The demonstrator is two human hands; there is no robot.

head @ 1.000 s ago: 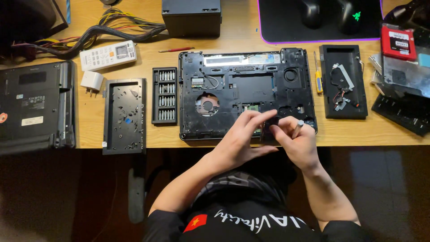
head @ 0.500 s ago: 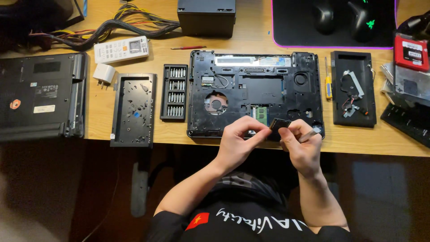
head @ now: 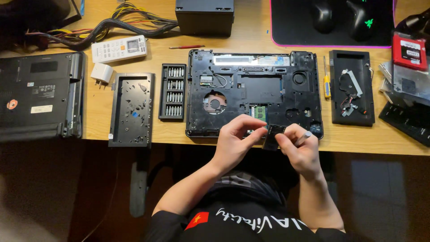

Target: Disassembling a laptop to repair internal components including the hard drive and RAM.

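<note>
**Small dark part held over the front edge of an opened laptop**

Both hands meet just in front of the opened laptop [head: 254, 92], which lies bottom-up on the bench [head: 251, 40] with its covers off. The left hand [head: 233, 141] and the right hand [head: 301, 150] are each closed on a small dark part [head: 273, 136], pinching it from opposite sides between thumb and fingertips. Held this way, just above the laptop's near edge, the part sits close under the eyes and can be turned; that looks like a grip for inspecting or fiddling rather than carrying.

The part is flat, roughly rectangular and black, with a lighter edge at its top. Finer detail is too small to tell.

The rest is spread out within reach: a tray of screwdriver bits [head: 173, 92] just left of the laptop, a removed black cover [head: 132, 109] beyond it, a yellow-handled screwdriver [head: 327, 84] to the right, and another black cover [head: 352, 87] with loose small parts lying in it.
</note>
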